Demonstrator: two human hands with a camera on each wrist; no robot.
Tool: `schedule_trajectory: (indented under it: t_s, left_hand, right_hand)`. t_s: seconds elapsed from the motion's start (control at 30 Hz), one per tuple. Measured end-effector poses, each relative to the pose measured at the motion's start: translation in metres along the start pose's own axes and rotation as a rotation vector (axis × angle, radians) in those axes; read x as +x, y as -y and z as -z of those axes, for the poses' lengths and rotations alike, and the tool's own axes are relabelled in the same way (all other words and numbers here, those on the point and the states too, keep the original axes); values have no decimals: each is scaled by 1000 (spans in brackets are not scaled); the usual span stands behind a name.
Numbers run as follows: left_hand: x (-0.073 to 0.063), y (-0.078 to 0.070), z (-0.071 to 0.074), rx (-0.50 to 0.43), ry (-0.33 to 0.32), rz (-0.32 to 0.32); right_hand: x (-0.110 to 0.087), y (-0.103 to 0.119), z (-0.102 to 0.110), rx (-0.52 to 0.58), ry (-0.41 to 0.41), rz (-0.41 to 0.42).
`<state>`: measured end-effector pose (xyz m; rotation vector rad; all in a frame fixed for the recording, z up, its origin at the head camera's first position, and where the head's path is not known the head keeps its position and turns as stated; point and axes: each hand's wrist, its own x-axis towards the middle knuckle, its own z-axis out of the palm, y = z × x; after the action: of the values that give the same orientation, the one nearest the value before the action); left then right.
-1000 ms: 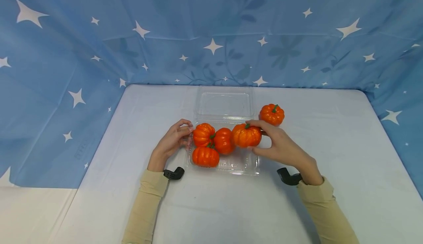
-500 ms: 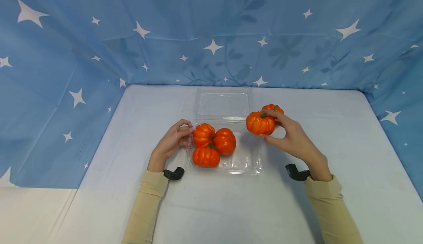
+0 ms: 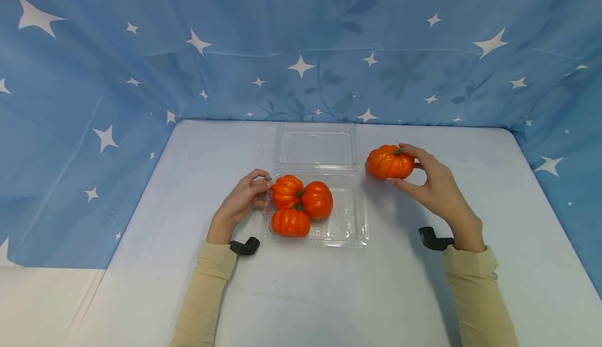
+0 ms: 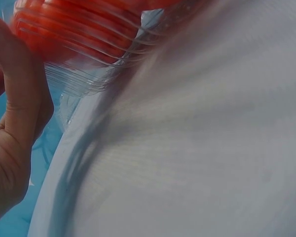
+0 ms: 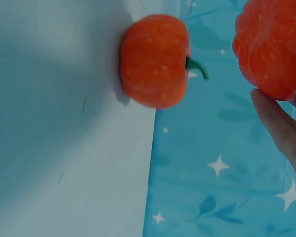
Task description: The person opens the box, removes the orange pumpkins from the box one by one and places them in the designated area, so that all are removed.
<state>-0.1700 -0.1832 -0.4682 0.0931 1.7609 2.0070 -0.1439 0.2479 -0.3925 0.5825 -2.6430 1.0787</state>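
Observation:
My right hand [image 3: 437, 185] holds an orange toy pumpkin [image 3: 389, 163] with a green stem between thumb and fingers, raised over the table right of the container. In the right wrist view a second pumpkin [image 5: 155, 61] stands on the table beside the held pumpkin [image 5: 274, 47]; from the head it is hidden behind the held one. Three more pumpkins [image 3: 317, 200] sit together in the left part of a clear plastic clamshell container [image 3: 350, 234]. At its left edge, my left hand [image 3: 242, 198] grips the rim with curled fingers; the left wrist view shows the ribbed container wall [image 4: 89, 74] beside them.
The container's clear lid [image 3: 316, 146] lies folded back behind it on the white table [image 3: 329, 295]. A blue star-patterned curtain [image 3: 301, 38] hangs along the table's far edge. Each wrist wears a black camera mount [image 3: 245, 246].
My right hand has carried the pumpkin from above the container's right part to the right and back, in front of the pumpkin on the table. My left hand stays at the container's rim.

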Motion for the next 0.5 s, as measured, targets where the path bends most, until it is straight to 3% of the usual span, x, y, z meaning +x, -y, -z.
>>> schedule_trajectory:
  t_s: [0.5]
  left_hand:
    - [0,2,0,-19,8,-16]
  right_hand:
    - [-5,-22,14,-40,-24,-178]
